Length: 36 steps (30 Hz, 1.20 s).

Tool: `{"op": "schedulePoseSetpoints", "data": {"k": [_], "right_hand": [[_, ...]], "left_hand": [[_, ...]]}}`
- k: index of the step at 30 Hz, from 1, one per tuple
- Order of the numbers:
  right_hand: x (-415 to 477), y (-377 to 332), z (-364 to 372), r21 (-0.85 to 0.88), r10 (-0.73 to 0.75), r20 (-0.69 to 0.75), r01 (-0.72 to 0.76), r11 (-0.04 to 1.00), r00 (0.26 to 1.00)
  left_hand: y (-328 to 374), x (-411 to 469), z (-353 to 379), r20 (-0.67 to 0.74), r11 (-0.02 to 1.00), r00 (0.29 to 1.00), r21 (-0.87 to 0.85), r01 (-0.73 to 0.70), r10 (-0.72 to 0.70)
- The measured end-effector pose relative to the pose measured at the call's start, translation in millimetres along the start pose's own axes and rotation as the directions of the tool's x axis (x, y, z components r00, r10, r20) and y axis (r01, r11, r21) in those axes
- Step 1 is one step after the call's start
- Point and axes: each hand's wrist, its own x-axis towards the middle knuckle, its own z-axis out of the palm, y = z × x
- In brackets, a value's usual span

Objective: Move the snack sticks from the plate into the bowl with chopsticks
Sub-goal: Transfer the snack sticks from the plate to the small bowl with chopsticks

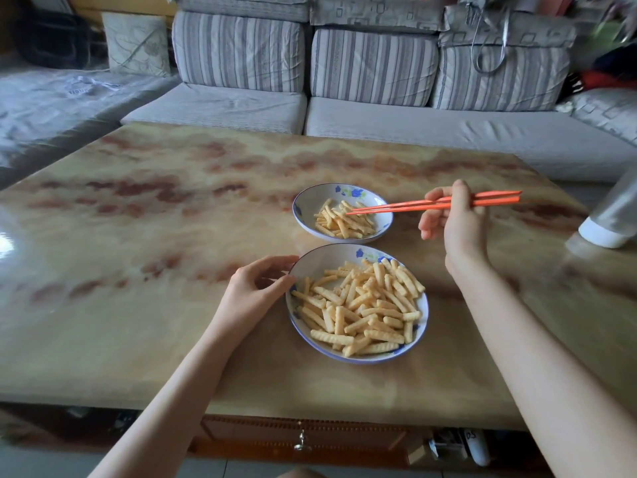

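Pinching chopsticks (406, 209), right hand (455, 222) beside bowl (310, 198); left hand (255, 288) gripping plate (320, 263) rim; bottle (613, 219) half cropped.

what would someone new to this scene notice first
The bright orange chopsticks stand out first, held in the right hand right of centre, their tips reaching over the partly filled bowl farther back. Next comes the plate nearest the camera, heaped with crinkled snack sticks, its left rim held by the left hand. Both dishes sit on a glossy marbled table.
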Motion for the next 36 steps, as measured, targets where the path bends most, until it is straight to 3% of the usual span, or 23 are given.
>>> {"op": "schedulePoseSetpoints", "data": {"k": [8, 17, 27, 36], "right_hand": [[-15.8, -4.7, -18.1, 0.029, -0.031, 0.013, 0.030, 0.999, 0.999], [-31.6, -23.5, -38.8, -0.021, -0.024, 0.203, 0.029, 0.999, 0.979], [-39.9, -18.8, -29.7, -0.095, 0.022, 0.317, 0.009, 0.995, 0.948], [-41.3, -11.6, -24.4, -0.130, 0.025, 0.323, 0.018, 0.991, 0.946]], "left_hand": [[-0.8, 1.2, -0.2, 0.000, 1.000, 1.000, 0.002, -0.004, 0.004], [-0.2, 0.8, 0.5, -0.002, 1.000, 1.000, 0.012, -0.007, 0.007], [2.3, -0.2, 0.5, 0.000, 1.000, 1.000, 0.015, -0.007, 0.007], [1.5, -0.1, 0.0, 0.009, 1.000, 1.000, 0.011, -0.011, 0.011]]}}
